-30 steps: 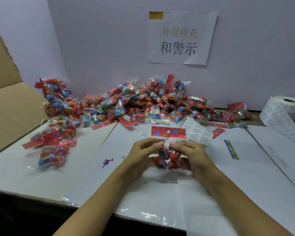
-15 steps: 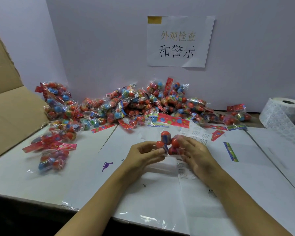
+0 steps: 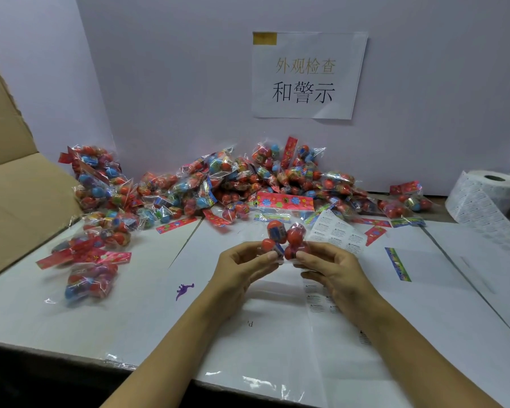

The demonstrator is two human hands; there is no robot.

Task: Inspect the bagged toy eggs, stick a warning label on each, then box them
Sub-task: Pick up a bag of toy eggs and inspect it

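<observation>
Heap of bagged eggs point(image 3: 248, 184) along back wall | label sheet point(image 3: 336, 234) just beyond hands | one bag of eggs point(image 3: 283, 240) raised over table, pinched by left hand point(image 3: 242, 266) and right hand point(image 3: 330, 269) | inspecting, I judge: rotate slowly, check every egg and seam before labelling.

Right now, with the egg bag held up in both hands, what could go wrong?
The bag of toy eggs is only pinched at its bottom by the left hand and right hand, so it might slip onto the table. It could also get mixed into the big pile of bags before it gets a label.
</observation>
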